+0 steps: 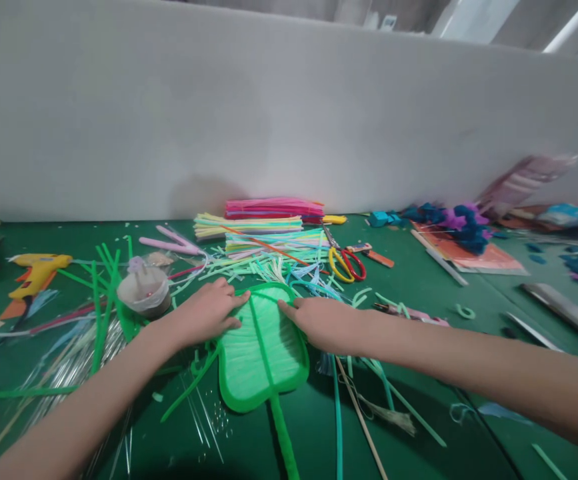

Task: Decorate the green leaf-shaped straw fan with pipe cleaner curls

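Note:
A green hand fan lies in front of me, its pale green face edged with fuzzy chenille stem. A green rib runs down its middle into a wrapped handle pointing toward me. My left hand holds the fan's upper left edge, fingertips resting on the face. On the upper right edge, my right hand is closed, with a finger pressed on the face and the other fingers mostly hidden. A loose green chenille stem sticks out left of the fan.
Bundles of coloured chenille stems lie by the grey partition. Scissors sit right of them. On the left are a yellow glue gun, a cup and thin wires. A metal blade lies right.

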Available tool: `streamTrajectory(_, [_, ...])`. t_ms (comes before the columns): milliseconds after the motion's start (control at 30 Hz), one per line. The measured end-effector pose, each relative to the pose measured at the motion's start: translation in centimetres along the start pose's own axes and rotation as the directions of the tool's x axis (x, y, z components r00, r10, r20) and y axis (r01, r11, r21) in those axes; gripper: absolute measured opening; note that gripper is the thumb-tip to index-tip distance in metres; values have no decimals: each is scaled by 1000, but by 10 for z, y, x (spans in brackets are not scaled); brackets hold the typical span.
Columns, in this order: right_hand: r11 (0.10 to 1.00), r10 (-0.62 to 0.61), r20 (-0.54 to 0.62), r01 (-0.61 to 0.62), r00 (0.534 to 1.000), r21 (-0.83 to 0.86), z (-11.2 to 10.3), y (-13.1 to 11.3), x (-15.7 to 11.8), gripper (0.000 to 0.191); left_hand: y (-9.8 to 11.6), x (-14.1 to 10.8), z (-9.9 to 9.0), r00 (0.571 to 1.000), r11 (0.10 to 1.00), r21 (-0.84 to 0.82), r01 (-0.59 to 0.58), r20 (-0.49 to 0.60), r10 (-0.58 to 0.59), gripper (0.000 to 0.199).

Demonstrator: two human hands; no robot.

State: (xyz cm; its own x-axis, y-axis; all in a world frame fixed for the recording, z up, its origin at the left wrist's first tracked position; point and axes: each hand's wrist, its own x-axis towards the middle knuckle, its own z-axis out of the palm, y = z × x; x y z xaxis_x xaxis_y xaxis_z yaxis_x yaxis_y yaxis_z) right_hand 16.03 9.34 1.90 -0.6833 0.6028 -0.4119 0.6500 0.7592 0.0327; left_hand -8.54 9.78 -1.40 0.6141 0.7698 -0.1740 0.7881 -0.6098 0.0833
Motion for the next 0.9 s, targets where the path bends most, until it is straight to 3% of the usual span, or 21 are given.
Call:
streamTrajectory(100, [991, -113, -24, 114, 993, 70, -6, 14, 2, 64, 0, -1, -1, 1000, 1000, -15, 4, -2, -4, 55])
streamTrajectory(267, [952, -219, -180, 250, 959, 178, -6, 31, 7, 48, -1, -1, -1, 1000, 999, -34, 7, -13, -7, 54])
streamTrajectory(667, [887, -449, -175, 413, 876, -209, -8, 36, 12, 18, -5, -2, 2, 999, 998, -63, 3, -41, -6, 52])
streamTrajectory(900, [850, -502, -210, 433, 839, -301, -10, 36, 15, 15, -6, -1, 4, 999, 998, -68, -4, -52, 0, 51])
